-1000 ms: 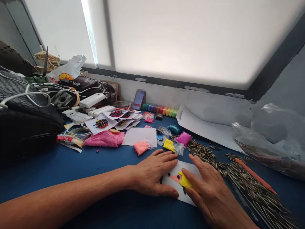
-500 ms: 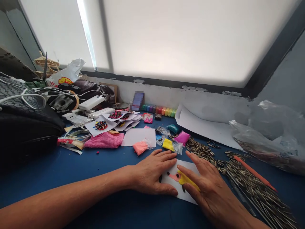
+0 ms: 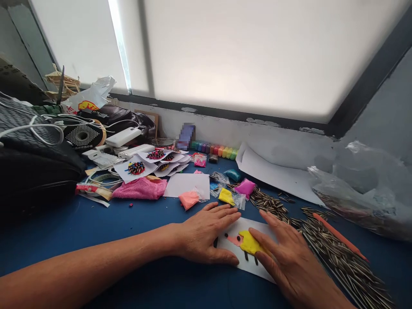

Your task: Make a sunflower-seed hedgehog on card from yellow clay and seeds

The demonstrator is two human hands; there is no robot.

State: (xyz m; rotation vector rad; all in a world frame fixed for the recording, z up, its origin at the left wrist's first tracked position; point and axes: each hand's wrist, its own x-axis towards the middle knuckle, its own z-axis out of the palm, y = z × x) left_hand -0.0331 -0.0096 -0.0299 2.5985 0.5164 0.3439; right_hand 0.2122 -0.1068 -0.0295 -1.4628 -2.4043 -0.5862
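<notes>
A white card (image 3: pixel 236 254) lies on the blue table under both hands. On it is a flat clay hedgehog figure: a yellow clay body (image 3: pixel 248 243), a pink snout with black nose and eye, and thin black legs. My left hand (image 3: pixel 210 234) rests flat on the card's left side, fingers stretched out and thumb apart. My right hand (image 3: pixel 283 253) is at the card's right side, fingers spread, its fingertips at the right part of the yellow clay. That end of the body is partly hidden by the hand.
Striped sunflower seeds (image 3: pixel 341 253) lie at right with an orange clay tool (image 3: pixel 341 237). Beyond the card are packets of yellow clay (image 3: pixel 227 196), pink-orange clay (image 3: pixel 189 199) and magenta clay (image 3: pixel 245 188). Finished cards (image 3: pixel 136 168), a pink towel (image 3: pixel 140 189) and a black bag (image 3: pixel 38 180) are at left.
My right hand has shifted right along the yellow clay, so more of the body and the black legs shows. My left hand has stayed in place on the card.
</notes>
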